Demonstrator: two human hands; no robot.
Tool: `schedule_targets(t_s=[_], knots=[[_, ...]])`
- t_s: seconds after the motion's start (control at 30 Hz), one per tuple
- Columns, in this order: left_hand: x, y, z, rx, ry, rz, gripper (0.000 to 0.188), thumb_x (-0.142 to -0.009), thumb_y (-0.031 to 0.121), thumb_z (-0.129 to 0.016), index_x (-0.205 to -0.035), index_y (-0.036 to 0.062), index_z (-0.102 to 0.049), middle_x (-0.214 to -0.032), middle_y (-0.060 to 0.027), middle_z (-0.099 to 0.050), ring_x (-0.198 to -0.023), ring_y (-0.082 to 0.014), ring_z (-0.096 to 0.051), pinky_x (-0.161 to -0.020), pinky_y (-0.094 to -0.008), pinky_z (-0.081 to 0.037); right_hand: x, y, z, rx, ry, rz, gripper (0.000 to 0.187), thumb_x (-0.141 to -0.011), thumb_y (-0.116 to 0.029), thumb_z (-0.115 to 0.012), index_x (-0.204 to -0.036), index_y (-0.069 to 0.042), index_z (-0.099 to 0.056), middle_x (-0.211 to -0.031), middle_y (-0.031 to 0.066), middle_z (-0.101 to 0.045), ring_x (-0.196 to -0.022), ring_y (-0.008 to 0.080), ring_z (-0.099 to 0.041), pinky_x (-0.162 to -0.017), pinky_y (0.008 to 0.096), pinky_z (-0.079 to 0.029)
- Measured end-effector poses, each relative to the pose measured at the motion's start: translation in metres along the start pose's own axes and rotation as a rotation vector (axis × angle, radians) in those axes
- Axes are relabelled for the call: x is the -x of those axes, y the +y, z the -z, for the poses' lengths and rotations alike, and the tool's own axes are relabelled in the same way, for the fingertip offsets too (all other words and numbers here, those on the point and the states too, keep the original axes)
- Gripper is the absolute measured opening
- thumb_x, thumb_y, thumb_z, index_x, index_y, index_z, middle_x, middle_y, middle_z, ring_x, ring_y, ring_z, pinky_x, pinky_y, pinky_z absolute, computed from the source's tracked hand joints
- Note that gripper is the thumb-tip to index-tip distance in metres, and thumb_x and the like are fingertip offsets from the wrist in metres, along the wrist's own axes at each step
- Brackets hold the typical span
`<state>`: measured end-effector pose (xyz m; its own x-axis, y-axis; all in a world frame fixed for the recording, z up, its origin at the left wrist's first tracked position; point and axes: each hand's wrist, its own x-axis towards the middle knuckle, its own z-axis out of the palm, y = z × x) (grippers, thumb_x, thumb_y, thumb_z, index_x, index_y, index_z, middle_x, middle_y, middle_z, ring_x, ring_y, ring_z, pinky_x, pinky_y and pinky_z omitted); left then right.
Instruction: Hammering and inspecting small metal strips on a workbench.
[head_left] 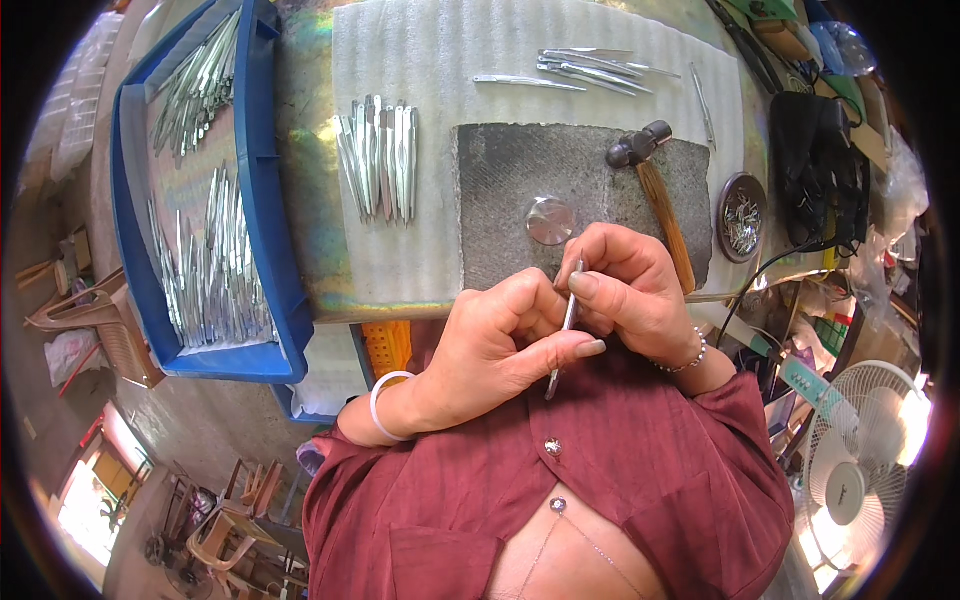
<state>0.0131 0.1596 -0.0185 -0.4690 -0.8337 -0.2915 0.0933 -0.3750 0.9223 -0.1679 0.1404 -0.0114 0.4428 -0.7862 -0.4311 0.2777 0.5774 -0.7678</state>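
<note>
My left hand (pixel 500 335) and my right hand (pixel 635 290) meet in front of my chest, both closed on one pair of slim metal tweezers (pixel 567 330). The right thumb and fingers pinch its upper end; the left thumb lies along its lower part. Just beyond my hands, a round shiny metal block (pixel 550 219) rests on a dark rough mat (pixel 510 170). A ball-peen hammer (pixel 660 200) with a wooden handle lies on the mat's right side. A row of tweezers (pixel 377 165) lies left of the mat, and several loose ones (pixel 590 70) lie beyond it.
A blue tray (pixel 262 150) full of tweezers stands at the left. Right of the mat is a round dish (pixel 726 205) of small metal pieces. Black cabled gear (pixel 815 165) sits at the table's right side. A fan (pixel 850 470) stands at lower right.
</note>
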Motion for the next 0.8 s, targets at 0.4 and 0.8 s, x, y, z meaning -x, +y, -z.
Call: schedule_targets(t_s=[0.4,0.8], knots=[[-0.007,0.002,0.009,0.392,-0.205,0.186,0.011,-0.094,0.010,-0.052,-0.093,-0.0002,-0.049,-0.078,-0.0070,-0.065,-0.070,-0.0095,-0.061,-0.061,-0.0217,-0.050,-0.006,-0.008,-0.005,-0.029,0.055,-0.010,0.011,-0.087,-0.009,-0.065,-0.089,-0.002,-0.056,-0.075,0.0000,-0.060,-0.067,0.0031,-0.056,-0.054,0.0168,-0.043],[-0.007,0.001,0.021,0.451,-0.249,0.183,0.012,-0.096,0.011,-0.049,-0.102,0.0006,-0.050,-0.084,-0.0070,-0.065,-0.076,-0.0103,-0.062,-0.066,-0.0226,-0.050,-0.015,-0.015,-0.017,0.039,0.064,-0.048,0.012,-0.086,-0.006,-0.065,-0.086,-0.001,-0.054,-0.075,0.0015,-0.060,-0.068,0.0051,-0.058,-0.057,0.0189,-0.048]])
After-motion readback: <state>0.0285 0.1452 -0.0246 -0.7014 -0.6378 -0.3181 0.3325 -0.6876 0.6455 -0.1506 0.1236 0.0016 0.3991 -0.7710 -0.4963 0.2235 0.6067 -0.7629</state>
